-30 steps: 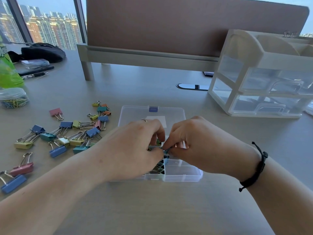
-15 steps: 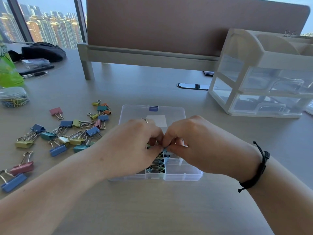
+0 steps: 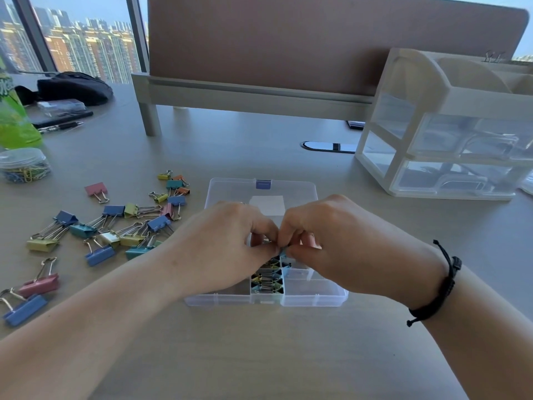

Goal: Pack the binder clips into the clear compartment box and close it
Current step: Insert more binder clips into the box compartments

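My left hand (image 3: 227,243) and right hand (image 3: 340,243) cover the box's (image 3: 314,298) middle; whatever my fingertips pinch shows only as a blue sliver, too small to name. The bottle (image 3: 14,119) is cut by the left edge, the drawer unit (image 3: 450,125) by the right.

No readable text anywhere. Green bottle (image 3: 13,122) at 10 o'clock has white lettering on its label, cut off by the frame edge and too blurred, possibly a brand logo. White label (image 3: 267,204) on the lid of the clear compartment box (image 3: 314,298) at 12 o'clock looks blank.
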A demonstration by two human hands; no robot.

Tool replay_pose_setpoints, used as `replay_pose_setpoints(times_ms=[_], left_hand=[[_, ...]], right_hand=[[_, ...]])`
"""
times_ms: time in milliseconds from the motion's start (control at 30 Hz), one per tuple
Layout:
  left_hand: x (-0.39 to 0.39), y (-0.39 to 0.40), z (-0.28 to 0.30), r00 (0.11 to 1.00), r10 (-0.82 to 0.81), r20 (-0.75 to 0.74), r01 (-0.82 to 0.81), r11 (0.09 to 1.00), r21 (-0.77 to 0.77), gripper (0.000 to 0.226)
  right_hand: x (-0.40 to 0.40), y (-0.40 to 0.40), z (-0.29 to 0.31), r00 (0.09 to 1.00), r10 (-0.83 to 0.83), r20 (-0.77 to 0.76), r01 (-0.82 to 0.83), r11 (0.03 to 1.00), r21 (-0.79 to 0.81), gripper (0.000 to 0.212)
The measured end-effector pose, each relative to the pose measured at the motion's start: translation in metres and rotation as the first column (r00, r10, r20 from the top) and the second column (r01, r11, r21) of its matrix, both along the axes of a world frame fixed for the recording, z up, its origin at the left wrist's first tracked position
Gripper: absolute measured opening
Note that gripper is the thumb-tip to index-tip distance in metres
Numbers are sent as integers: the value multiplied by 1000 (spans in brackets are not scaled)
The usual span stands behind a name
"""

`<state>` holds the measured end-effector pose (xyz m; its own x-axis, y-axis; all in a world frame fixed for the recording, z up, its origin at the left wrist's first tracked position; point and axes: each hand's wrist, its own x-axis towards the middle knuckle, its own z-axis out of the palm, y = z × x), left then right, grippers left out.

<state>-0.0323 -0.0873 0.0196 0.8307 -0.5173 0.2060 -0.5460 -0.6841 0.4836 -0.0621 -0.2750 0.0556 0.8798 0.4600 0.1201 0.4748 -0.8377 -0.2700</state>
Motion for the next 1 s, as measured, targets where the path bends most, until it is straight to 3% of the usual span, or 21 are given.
replay_pose_setpoints(times_ms=[567,1000], left_hand=[[-1,-1,-1,999,36,-11,-36,999,-6,18],[-3,-2,0,1000,30,9,-30,1000,-5,12]], right_hand=[[4,-2,0,998,-28,-55,39,978,207,9],[4,1,-5,998,-23,62,14,991,130,21]])
